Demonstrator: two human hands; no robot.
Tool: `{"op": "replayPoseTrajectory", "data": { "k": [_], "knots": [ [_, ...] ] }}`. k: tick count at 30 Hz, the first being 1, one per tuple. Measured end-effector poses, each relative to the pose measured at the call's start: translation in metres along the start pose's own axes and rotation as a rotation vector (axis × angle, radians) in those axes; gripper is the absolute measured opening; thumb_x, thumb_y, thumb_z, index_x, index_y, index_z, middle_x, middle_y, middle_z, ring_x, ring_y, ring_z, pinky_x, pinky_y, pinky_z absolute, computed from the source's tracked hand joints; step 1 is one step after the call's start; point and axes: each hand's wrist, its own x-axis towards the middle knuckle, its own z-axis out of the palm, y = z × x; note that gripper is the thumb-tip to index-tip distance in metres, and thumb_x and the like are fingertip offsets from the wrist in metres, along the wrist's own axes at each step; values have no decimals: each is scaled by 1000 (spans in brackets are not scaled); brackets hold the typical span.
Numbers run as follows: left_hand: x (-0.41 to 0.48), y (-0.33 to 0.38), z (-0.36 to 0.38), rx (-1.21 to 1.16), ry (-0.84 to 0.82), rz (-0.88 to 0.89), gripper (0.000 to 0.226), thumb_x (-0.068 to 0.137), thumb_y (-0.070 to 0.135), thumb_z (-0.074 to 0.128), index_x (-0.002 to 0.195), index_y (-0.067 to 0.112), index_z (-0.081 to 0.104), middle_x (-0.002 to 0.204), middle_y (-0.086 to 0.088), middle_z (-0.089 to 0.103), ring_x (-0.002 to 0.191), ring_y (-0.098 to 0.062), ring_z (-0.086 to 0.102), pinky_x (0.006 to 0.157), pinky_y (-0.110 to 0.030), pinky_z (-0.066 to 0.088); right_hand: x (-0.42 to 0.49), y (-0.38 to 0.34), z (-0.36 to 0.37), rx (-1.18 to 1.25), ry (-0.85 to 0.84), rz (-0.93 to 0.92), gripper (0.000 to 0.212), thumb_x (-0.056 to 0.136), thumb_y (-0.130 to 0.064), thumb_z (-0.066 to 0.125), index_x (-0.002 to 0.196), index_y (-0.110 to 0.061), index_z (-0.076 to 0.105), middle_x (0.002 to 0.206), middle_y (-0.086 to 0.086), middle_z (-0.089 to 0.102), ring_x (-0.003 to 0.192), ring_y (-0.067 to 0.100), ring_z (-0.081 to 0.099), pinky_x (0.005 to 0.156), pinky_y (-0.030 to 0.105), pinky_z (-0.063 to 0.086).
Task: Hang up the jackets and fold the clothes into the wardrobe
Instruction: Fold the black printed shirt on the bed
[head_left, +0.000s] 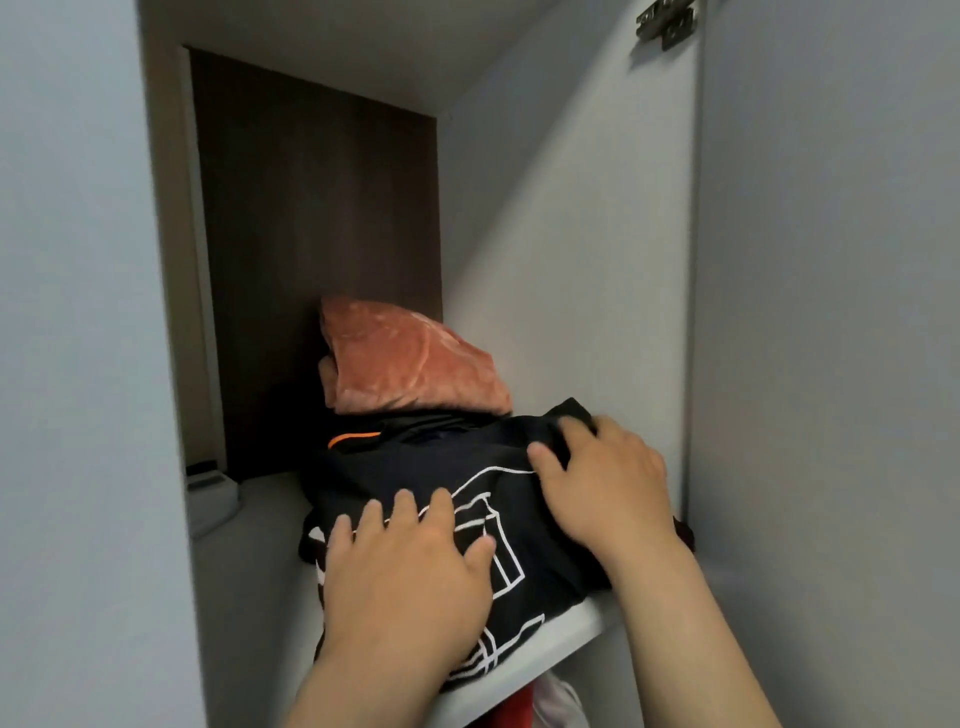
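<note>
**Wardrobe shelf: contents as I found them**

1. Small grey object (210, 493). It sat on the shelf well to the left of my left fingertips, against the dark brown back panel (311, 234). It was too dim to identify.
2. My left hand (410, 566). The fingers were spread, straight and released, pressed flat on the near left part of the black garment.
3. Black garment with white line print (441, 462). Folded, it lay on the white shelf (545, 654) directly under both sets of my fingers, its near edge overhanging the shelf front.
4. Dark item with an orange stripe (353, 440). It lay just beyond my left fingertips, partly under the next entry.
5. Rust-coloured folded cloth (410, 364). It was stacked at the back, beyond and between my two hands, leaning on the back panel.
6. My right hand (602, 488). It lay on the far right corner of the black garment. A fold of fabric rose between thumb and forefinger, but in the blur I could not tell whether the fingers pinched it or merely pressed on it.
7. Red item (514, 706) and white item (561, 701). They showed under the shelf, below my right wrist.
8. Metal hinge (667, 23). It was high above my right fingers, on the grey door (831, 364).
</note>
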Motion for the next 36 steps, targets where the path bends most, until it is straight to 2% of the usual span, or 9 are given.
{"op": "replayPoseTrajectory", "data": {
  "k": [4, 10, 16, 19, 21, 24, 28, 33, 36],
  "knots": [
    [1, -3, 12, 9, -197, -190, 85, 91, 76, 16, 158, 26, 5, 166, -3, 8, 151, -34, 9, 119, -56, 17, -16, 6, 18, 49, -316, 50, 70, 94, -72, 15, 154, -38, 29, 166, 4, 16, 152, 27, 12, 124, 47, 6],
    [7, -4, 19, 36, -323, -211, 79, 95, 69, 11, 159, 22, 7, 167, -5, 4, 152, -35, 6, 119, -57, 17, 6, 24, 18, 156, -513, 91, 69, 90, -77, 25, 137, -37, 55, 145, -8, 53, 132, 19, 49, 111, 40, 36],
    [21, 3, -5, 180, -300, -190, 63, 99, 55, 16, 144, 22, 45, 149, -7, 44, 135, -31, 41, 111, -51, 29, 36, 9, 11, 23, -618, 75, 70, 91, -66, 43, 140, -17, 54, 148, 5, 51, 130, 27, 52, 109, 39, 40],
    [44, 23, -15, 146, -226, -215, 68, 100, 56, 21, 151, 13, 34, 159, -14, 29, 144, -40, 25, 114, -61, 18, 55, -9, 7, 16, -439, -91, 45, 97, -44, 50, 132, -18, 59, 140, 7, 57, 124, 27, 55, 98, 34, 44],
    [61, 33, -11, 124, -227, -233, 76, 99, 59, 26, 156, 9, 18, 164, -15, 13, 149, -43, 8, 114, -69, 8, 63, -16, 17, 125, -433, -176, 41, 99, -39, 47, 136, -26, 57, 147, 3, 52, 132, 24, 48, 106, 34, 40],
    [78, 28, 11, 121, -237, -234, 81, 96, 64, 25, 159, 16, 6, 166, -13, 0, 151, -41, -5, 112, -73, 1, 68, -9, 44, 33, -543, -209, 51, 100, -51, 34, 149, -36, 41, 163, 1, 26, 150, 25, 22, 121, 44, 19],
    [86, 12, 39, 33, -223, -254, 85, 92, 73, 20, 159, 24, 0, 166, -7, -8, 151, -35, -13, 111, -75, 0, 72, -3, 63, -21, -530, -165, 60, 99, -59, 23, 155, -36, 29, 167, 5, 10, 151, 30, 15, 122, 45, 10],
    [93, 5, 43, -20, -331, -230, 88, 89, 77, 20, 158, 28, -4, 166, -3, -13, 151, -32, -18, 111, -75, 1, 73, -2, 62, 16, -715, -125, 60, 99, -59, 19, 155, -39, 27, 167, 1, 10, 153, 28, 9, 122, 49, 5],
    [93, -4, 45, -41, -350, -165, 91, 87, 79, 24, 158, 29, -3, 166, -2, -12, 151, -31, -19, 112, -73, 1, 73, -2, 56, 3, -745, -108, 63, 95, -63, 23, 152, -39, 35, 165, 0, 22, 151, 30, 16, 120, 51, 13]
  ]
}}
